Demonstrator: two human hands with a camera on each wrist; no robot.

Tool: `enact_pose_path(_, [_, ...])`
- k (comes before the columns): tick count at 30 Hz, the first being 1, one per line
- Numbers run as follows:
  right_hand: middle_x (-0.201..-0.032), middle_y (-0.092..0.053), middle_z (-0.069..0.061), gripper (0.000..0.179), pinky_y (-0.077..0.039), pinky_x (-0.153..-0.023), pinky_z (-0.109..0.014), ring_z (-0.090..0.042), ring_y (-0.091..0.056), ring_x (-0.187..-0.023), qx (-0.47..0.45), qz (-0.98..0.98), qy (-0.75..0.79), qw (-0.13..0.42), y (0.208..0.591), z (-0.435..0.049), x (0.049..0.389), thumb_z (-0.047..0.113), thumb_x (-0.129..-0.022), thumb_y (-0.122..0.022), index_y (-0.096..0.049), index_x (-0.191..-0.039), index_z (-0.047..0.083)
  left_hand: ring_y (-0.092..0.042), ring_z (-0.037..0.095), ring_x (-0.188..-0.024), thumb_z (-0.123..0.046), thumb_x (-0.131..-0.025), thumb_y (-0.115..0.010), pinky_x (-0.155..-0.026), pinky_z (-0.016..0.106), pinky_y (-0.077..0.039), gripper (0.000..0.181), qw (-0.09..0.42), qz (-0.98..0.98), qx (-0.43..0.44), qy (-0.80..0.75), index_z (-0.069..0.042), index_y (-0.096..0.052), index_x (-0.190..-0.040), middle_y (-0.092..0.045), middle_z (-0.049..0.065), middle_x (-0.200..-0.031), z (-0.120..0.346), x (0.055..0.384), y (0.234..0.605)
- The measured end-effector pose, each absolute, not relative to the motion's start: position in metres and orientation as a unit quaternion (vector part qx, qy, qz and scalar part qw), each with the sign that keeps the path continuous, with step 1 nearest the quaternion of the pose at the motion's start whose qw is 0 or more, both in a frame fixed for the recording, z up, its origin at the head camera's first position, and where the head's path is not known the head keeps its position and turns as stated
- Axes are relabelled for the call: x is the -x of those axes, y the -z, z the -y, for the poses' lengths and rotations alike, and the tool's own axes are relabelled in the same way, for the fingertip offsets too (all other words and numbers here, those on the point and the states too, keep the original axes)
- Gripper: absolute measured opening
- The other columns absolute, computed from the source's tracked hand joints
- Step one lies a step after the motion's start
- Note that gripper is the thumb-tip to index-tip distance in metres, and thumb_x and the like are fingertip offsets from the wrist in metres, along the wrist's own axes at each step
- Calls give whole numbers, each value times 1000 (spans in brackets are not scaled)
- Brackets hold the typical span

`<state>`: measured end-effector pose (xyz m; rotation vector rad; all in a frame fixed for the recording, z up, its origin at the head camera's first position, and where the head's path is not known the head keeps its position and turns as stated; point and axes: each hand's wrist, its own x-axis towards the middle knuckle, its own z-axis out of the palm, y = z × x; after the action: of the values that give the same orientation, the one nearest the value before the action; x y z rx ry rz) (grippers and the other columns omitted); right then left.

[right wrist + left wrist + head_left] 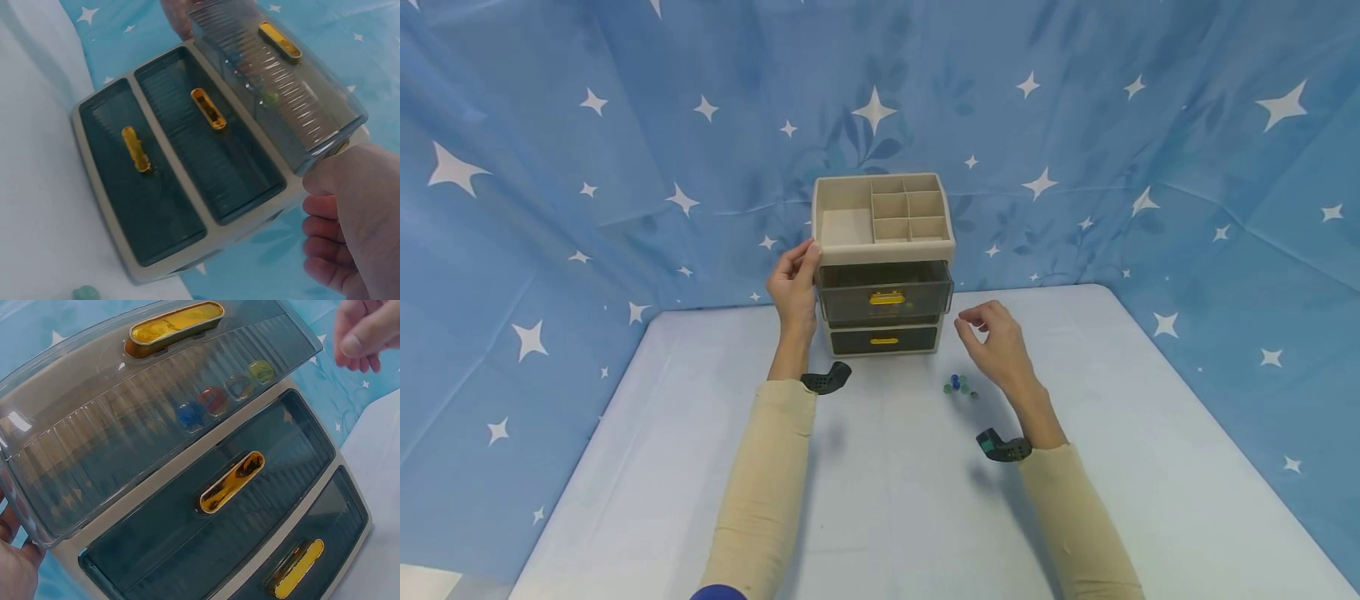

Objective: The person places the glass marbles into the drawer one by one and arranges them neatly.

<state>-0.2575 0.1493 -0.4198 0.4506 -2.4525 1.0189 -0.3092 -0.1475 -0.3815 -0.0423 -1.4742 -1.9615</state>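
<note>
Marbles [956, 382] lie clustered on the white table [880, 467], ahead of the drawer organizer [887, 250] near its right front corner. Right hand [1000, 346] is raised just beside the organizer's right side, fingers loosely curled, nothing visible between them. Top drawer [850, 302] projects from the organizer's front and contains coloured marbles [213, 400]. Left hand [793, 296] grips the organizer's upper left edge. Star-print curtain [872, 112] hangs behind the organizer.

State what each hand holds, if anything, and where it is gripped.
Left hand: the organizer, by its upper left side. Right hand: cannot be told; no held thing shows.
</note>
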Motion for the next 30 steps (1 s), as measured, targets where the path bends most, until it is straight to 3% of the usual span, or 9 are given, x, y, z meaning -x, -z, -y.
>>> enact_pose_path(17, [-108,-63,-15,25,-54,-88,-47,-30,-60,-98,-149,906,-359,166,439,-154,256,23,-97,-65,-68,-112,3,-56,3,-73,-17,-91,-74,-66,18,-45,30,330,557,8,762,1,-73,-115,-69,-13,-83,148,309,378])
enact_pose_path(30, [-108,-64,-15,26,-54,-88,-46,-30,-61,-99,-155,914,-351,133,453,-158,260,24,-96,-66,-69,-110,2,-58,4,-74,-14,-91,-73,-68,19,-47,29,329,558,16,762,5,-72,-113,-68,-12,-82,142,285,359])
